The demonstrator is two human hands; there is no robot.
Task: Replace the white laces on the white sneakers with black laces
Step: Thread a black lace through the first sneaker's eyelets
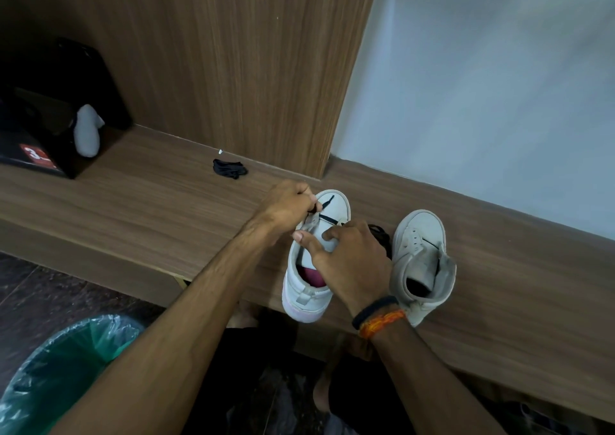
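Left hand (pixel 286 206) pinches a black lace (pixel 327 200) at the near sneaker (pixel 307 278) — right hand (pixel 349 261) grips its tongue; second sneaker (pixel 421 261) just beside.

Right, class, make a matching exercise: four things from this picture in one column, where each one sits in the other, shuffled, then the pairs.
Things:
1. bundled black lace
2. black cardboard box
3. green-lined bin
4. worn white high-top sneaker

Places:
A. on the floor, lower left
B. on the wooden shelf, far left
C. near the wood wall panel
D. right of the right hand

Pairs: 1-C, 2-B, 3-A, 4-D
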